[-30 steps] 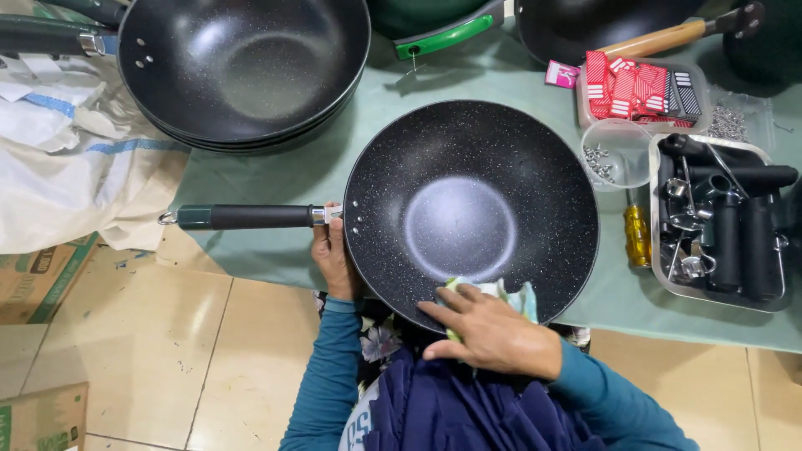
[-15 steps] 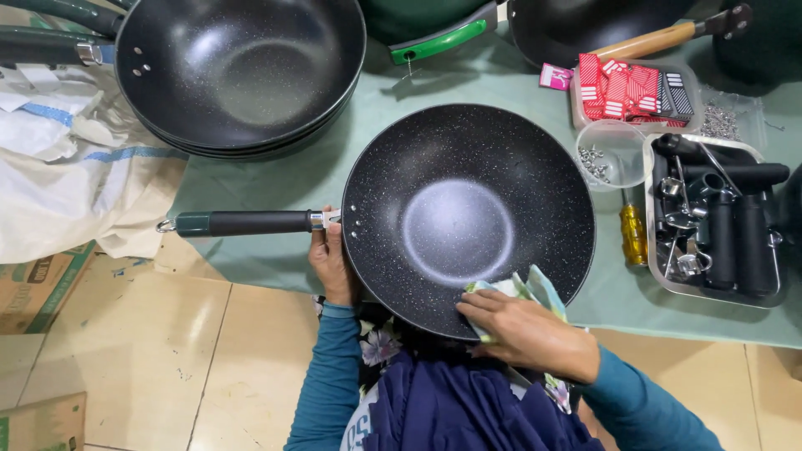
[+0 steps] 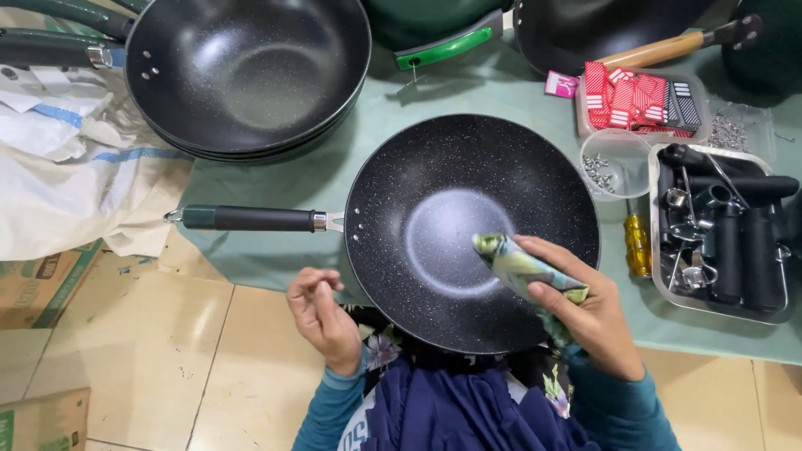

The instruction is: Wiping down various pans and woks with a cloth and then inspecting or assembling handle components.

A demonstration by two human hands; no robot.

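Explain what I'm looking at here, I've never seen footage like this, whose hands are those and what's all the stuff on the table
This is no machine: a person wears a camera on the head, so the picture looks straight down at that person's own two bare hands.

The right hand holds a rolled green patterned cloth inside a speckled black wok that lies on a green-covered table. The left hand is open, by the wok's near rim below its dark handle, and holds nothing.

Further back are a stack of black woks and a wooden-handled pan. To the right lie a clear tub of red packets, a small cup of screws, a yellow screwdriver and a tray of black handles. White sacks and cardboard boxes lie at the left.
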